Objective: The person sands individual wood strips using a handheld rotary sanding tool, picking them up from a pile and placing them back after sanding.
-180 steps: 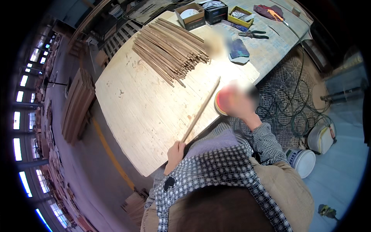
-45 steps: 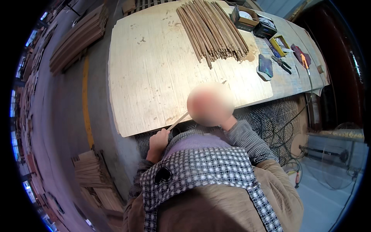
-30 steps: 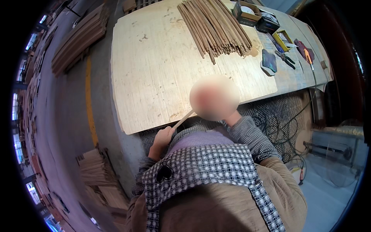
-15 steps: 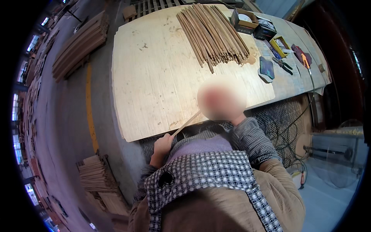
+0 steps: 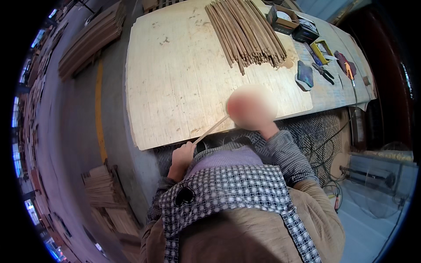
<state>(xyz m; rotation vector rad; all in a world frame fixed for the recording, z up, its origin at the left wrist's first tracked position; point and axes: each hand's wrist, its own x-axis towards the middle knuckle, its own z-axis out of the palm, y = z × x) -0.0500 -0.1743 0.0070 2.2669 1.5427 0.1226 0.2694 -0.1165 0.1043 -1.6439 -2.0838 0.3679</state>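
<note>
My left hand (image 5: 182,158) is closed around the near end of a thin wooden stick (image 5: 211,129), just off the front edge of the plywood tabletop (image 5: 175,79). The stick slants up and to the right over that edge toward my right hand (image 5: 253,109). That hand sits at the table's front edge under a blurred patch, so its grip is hidden. A large bundle of similar sticks (image 5: 245,33) lies at the far side of the tabletop, well away from both hands.
Small boxes (image 5: 285,19), a dark pad (image 5: 305,74), pliers (image 5: 324,72) and a yellow tool (image 5: 322,46) lie on the right table end. Stacked wooden slats sit on the floor at the far left (image 5: 90,39) and near left (image 5: 105,197). Cables (image 5: 322,140) lie at right.
Since six seconds ago the stick has come back toward my body, so less of it lies over the table. In the last second both hands keep their places; the view shifts slightly.
</note>
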